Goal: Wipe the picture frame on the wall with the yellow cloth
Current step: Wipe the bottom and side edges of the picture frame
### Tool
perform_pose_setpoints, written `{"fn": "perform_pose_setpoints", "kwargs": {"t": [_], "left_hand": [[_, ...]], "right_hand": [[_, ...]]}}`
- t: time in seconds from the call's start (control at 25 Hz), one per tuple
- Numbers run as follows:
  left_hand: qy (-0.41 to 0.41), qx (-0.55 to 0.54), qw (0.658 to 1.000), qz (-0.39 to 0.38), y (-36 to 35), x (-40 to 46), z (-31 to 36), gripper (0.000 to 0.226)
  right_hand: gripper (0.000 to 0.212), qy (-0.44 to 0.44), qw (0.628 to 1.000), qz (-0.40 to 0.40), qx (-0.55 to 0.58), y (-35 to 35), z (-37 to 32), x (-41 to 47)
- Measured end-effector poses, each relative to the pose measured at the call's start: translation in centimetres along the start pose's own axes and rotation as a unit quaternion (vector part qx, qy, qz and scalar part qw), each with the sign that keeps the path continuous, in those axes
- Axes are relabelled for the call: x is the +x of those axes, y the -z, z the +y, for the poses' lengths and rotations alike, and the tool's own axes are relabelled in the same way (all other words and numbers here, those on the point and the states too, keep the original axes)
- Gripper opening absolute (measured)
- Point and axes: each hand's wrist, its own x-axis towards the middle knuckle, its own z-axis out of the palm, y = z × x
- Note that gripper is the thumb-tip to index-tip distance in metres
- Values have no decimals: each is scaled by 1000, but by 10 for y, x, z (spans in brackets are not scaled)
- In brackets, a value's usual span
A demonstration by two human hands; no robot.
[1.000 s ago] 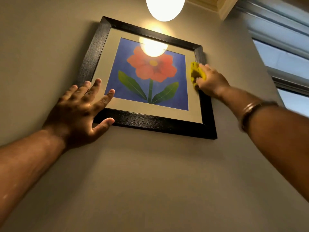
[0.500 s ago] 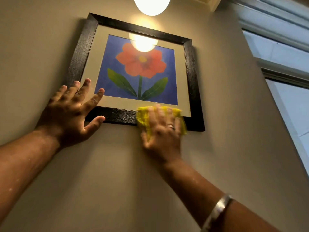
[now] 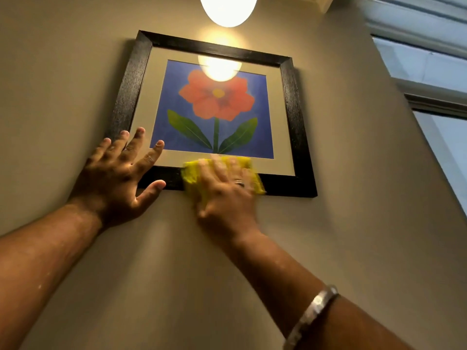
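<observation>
A black picture frame (image 3: 290, 102) hangs on the beige wall, holding a red flower on blue behind glass. My left hand (image 3: 118, 178) lies flat with fingers spread over the frame's lower left corner, thumb under the bottom rail. My right hand (image 3: 227, 195) presses a yellow cloth (image 3: 192, 173) against the middle of the frame's bottom rail. The hand and cloth are motion-blurred. The cloth shows on both sides of my fingers and hides part of the rail.
A glowing round lamp (image 3: 228, 8) hangs just above the frame and reflects in the glass. A window with a grey frame (image 3: 434, 97) runs along the right. A metal bangle (image 3: 310, 317) sits on my right wrist.
My right hand carried the cloth from the frame's right rail down to the bottom rail, then slid it slightly left along it. My left hand stayed on the lower left corner.
</observation>
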Motion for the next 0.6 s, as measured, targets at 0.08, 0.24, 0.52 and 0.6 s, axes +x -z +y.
{"fn": "perform_pose_setpoints", "kwargs": {"t": [0.08, 0.24, 0.52, 0.6], "left_hand": [[3, 4, 1000, -1, 0, -2, 1, 77], [-1, 5, 1000, -11, 3, 0, 2, 77], [11, -15, 1000, -6, 2, -3, 4, 91], [13, -19, 1000, -5, 1, -4, 4, 92]], "right_hand": [[52, 107, 993, -43, 9, -1, -10, 9], [55, 26, 999, 4, -22, 30, 67, 1], [68, -51, 998, 24, 0, -2, 1, 15], [57, 32, 999, 2, 4, -13, -23, 13]]}}
